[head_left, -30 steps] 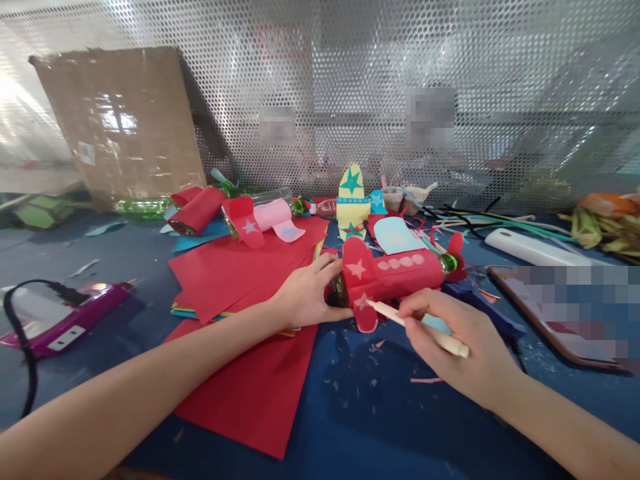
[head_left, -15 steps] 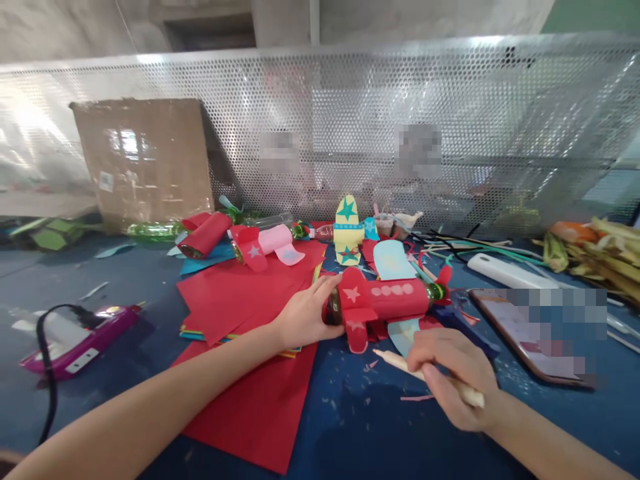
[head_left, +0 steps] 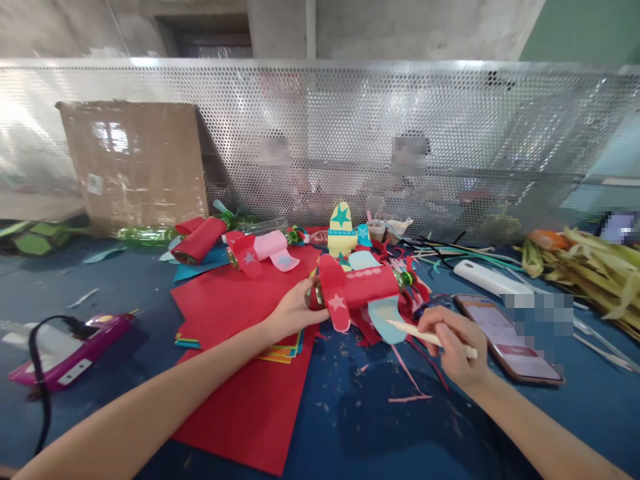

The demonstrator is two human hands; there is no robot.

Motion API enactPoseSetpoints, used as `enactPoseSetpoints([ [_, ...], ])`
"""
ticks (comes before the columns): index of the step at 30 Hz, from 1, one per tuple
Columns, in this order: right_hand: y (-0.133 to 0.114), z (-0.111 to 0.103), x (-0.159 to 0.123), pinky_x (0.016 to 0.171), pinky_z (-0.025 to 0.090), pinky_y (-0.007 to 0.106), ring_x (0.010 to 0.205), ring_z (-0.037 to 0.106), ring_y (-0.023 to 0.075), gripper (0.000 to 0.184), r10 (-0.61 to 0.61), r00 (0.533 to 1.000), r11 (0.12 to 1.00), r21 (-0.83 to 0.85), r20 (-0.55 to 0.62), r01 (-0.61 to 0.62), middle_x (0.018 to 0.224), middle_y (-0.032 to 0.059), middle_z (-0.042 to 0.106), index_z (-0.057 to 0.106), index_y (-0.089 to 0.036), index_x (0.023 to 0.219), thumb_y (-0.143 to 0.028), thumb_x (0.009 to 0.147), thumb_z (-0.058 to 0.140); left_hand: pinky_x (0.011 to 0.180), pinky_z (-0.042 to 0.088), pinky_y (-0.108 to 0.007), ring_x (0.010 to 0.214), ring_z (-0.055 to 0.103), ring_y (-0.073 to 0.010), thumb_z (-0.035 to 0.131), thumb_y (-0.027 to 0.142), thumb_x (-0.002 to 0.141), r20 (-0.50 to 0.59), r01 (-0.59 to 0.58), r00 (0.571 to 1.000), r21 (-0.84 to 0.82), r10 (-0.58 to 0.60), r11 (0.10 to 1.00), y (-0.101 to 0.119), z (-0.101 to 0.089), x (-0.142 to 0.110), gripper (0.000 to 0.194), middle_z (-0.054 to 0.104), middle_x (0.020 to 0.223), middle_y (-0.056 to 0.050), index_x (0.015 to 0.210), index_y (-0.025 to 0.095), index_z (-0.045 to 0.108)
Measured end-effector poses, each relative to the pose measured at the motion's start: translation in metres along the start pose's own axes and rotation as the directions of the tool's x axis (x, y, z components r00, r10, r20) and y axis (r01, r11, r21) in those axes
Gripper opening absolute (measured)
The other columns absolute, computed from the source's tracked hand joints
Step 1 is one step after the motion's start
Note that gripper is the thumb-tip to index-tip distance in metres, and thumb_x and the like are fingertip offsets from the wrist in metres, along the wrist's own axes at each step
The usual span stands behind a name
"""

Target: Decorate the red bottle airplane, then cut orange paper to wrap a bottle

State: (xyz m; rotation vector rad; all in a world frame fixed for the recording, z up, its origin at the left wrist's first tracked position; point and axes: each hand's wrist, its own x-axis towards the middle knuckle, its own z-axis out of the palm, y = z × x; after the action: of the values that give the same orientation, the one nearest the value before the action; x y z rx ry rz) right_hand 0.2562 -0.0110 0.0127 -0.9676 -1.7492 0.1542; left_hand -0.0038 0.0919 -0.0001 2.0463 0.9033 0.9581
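Observation:
My left hand (head_left: 293, 310) grips the tail end of a red paper-covered bottle airplane (head_left: 359, 288) with pale stars, round windows and light blue wings. It is lifted slightly above the blue table (head_left: 345, 413). My right hand (head_left: 450, 347) is closed round a thin wooden stick (head_left: 430, 338) whose tip points at the plane's lower blue wing. Red paper sheets (head_left: 245, 373) lie under my left forearm.
A pink and red plane (head_left: 263, 250), a red roll (head_left: 200, 240) and a yellow plane (head_left: 341, 230) sit behind. A phone (head_left: 500, 330) lies to the right, a purple glue gun (head_left: 70, 347) with black cord to the left. Cardboard (head_left: 133, 163) leans on a perforated metal screen (head_left: 400, 133). Corn husks (head_left: 585, 267) lie far right.
My left hand has lifted and turned the red plane slightly left. My right hand pulled the stick back, then brought its tip to the blue wing. The view tilted up.

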Motion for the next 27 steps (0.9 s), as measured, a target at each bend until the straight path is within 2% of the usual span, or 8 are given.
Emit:
enactPoseSetpoints([
  [3,0.000,-0.001,-0.001,0.041,0.035,0.026,0.033,0.044,0.0117,0.026,0.003,1.000,1.000,0.025,-0.001,-0.003,0.038,-0.0054,0.046,0.056,-0.020,0.068,-0.022,0.087,0.038,0.079,0.054,-0.034,0.089,0.067,-0.0214,0.062,0.039,0.074,0.011,0.032,0.999,-0.118,-0.031,0.993,0.000,0.002,0.001,0.047,0.069,0.099,-0.009,0.112,0.015,0.050],
  [7,-0.001,-0.002,-0.002,0.044,0.037,0.027,0.036,0.047,0.0126,0.027,0.022,1.000,0.999,0.046,-0.017,-0.021,0.042,-0.0040,0.049,0.057,-0.020,0.069,-0.024,0.088,0.038,0.081,0.054,-0.034,0.093,0.066,-0.0229,0.066,0.039,0.070,0.005,0.062,0.998,-0.197,-0.063,0.978,-0.001,0.002,0.001,0.051,0.068,0.099,-0.010,0.111,0.013,0.050],
  [10,-0.001,-0.002,0.001,0.042,0.036,0.026,0.037,0.047,0.0120,0.026,0.119,0.991,0.993,0.025,-0.059,-0.118,0.043,-0.0041,0.050,0.056,-0.020,0.069,-0.024,0.088,0.040,0.082,0.053,-0.035,0.096,0.065,-0.0237,0.066,0.037,0.069,0.012,0.084,0.996,-0.233,-0.083,0.969,-0.001,0.002,0.001,0.051,0.068,0.101,-0.010,0.112,0.013,0.050],
  [15,-0.001,-0.001,0.010,0.038,0.030,0.024,0.034,0.038,0.0093,0.026,0.279,0.949,0.960,0.010,-0.149,-0.281,0.041,-0.0064,0.042,0.050,-0.021,0.060,-0.025,0.085,0.045,0.084,0.053,-0.035,0.096,0.065,-0.0227,0.067,0.035,0.068,0.033,0.102,0.995,-0.273,-0.096,0.957,0.002,0.001,0.002,0.052,0.064,0.115,-0.011,0.112,0.014,0.049],
  [17,-0.001,0.000,0.013,0.038,0.030,0.024,0.034,0.037,0.0092,0.027,0.300,0.942,0.953,0.001,-0.150,-0.303,0.040,-0.0068,0.040,0.048,-0.021,0.058,-0.025,0.084,0.044,0.083,0.053,-0.034,0.094,0.066,-0.0221,0.066,0.036,0.069,0.042,0.103,0.995,-0.271,-0.095,0.957,0.004,0.001,0.003,0.053,0.064,0.115,-0.011,0.114,0.015,0.049],
  [22,0.000,0.002,0.014,0.042,0.034,0.024,0.038,0.043,0.0103,0.024,0.325,0.944,0.943,-0.062,-0.050,-0.327,0.041,-0.0058,0.046,0.052,-0.021,0.061,-0.027,0.083,0.046,0.078,0.055,-0.034,0.093,0.066,-0.0223,0.062,0.039,0.072,0.048,0.060,0.998,-0.185,-0.052,0.981,0.006,0.001,0.003,0.051,0.065,0.112,-0.010,0.116,0.016,0.048],
  [24,0.001,0.002,0.012,0.041,0.033,0.024,0.036,0.041,0.0104,0.027,0.362,0.930,0.932,0.004,-0.061,-0.363,0.040,-0.0059,0.044,0.052,-0.021,0.059,-0.029,0.085,0.046,0.079,0.054,-0.034,0.095,0.066,-0.0226,0.060,0.039,0.073,0.042,0.046,0.998,-0.145,-0.041,0.988,0.004,0.002,0.002,0.050,0.065,0.113,-0.011,0.115,0.015,0.048],
  [27,0.001,-0.001,0.010,0.043,0.033,0.026,0.037,0.040,0.0115,0.033,0.381,0.913,0.919,0.166,-0.143,-0.357,0.040,-0.0050,0.043,0.051,-0.022,0.058,-0.030,0.088,0.041,0.081,0.053,-0.033,0.096,0.065,-0.0222,0.059,0.040,0.074,0.024,0.038,0.999,-0.066,-0.036,0.997,0.000,0.003,0.000,0.052,0.065,0.112,-0.011,0.118,0.014,0.047],
])
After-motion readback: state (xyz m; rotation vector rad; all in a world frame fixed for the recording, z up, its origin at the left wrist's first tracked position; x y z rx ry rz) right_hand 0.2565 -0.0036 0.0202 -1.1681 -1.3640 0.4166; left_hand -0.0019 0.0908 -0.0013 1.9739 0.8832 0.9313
